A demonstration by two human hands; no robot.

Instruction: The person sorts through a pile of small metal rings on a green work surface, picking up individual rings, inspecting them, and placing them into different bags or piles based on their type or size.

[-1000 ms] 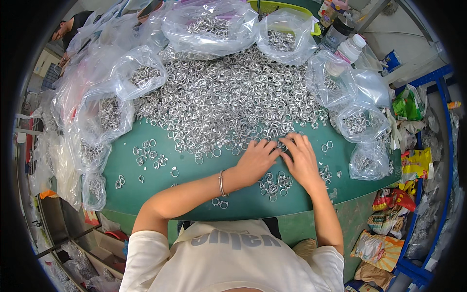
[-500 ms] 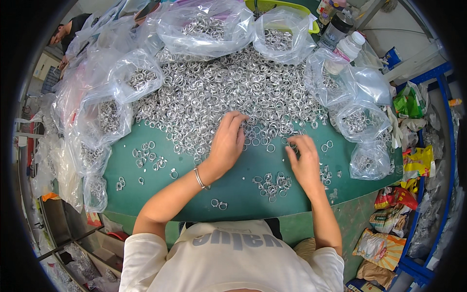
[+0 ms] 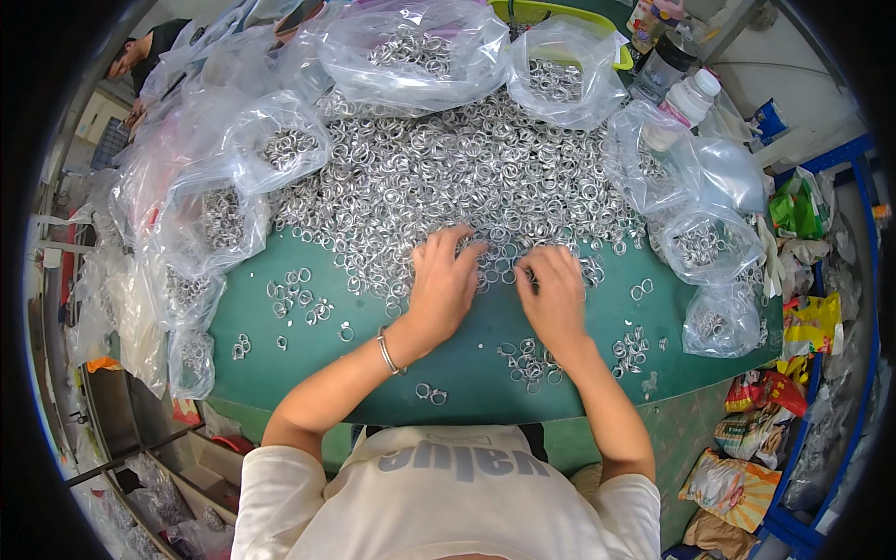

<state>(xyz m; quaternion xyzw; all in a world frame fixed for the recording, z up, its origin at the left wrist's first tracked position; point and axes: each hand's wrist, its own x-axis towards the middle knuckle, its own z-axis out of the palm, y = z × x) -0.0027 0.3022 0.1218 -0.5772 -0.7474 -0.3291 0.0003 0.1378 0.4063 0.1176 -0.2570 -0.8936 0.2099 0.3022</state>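
A wide heap of small silver metal rings (image 3: 448,168) covers the far half of the green table (image 3: 308,373). My left hand (image 3: 445,285), with a silver bangle on its wrist, rests on the heap's near edge, fingers apart among the rings. To its right, my right hand (image 3: 554,297) is at the same edge, fingers bent down and thumb close to the forefinger. Whatever sits between those fingertips is too small to make out. Just below the right hand lies a small pile of rings (image 3: 529,364).
Clear plastic bags of rings (image 3: 411,56) ring the heap at the back, left and right (image 3: 714,322). Smaller ring groups lie at left (image 3: 297,297) and right (image 3: 630,351). A white bottle (image 3: 691,97) stands back right. A person (image 3: 154,56) is at the far left.
My right hand has moved left, closer to my left hand. My left hand has drawn slightly nearer to me, its fingers more spread. The whole view has shifted a little.
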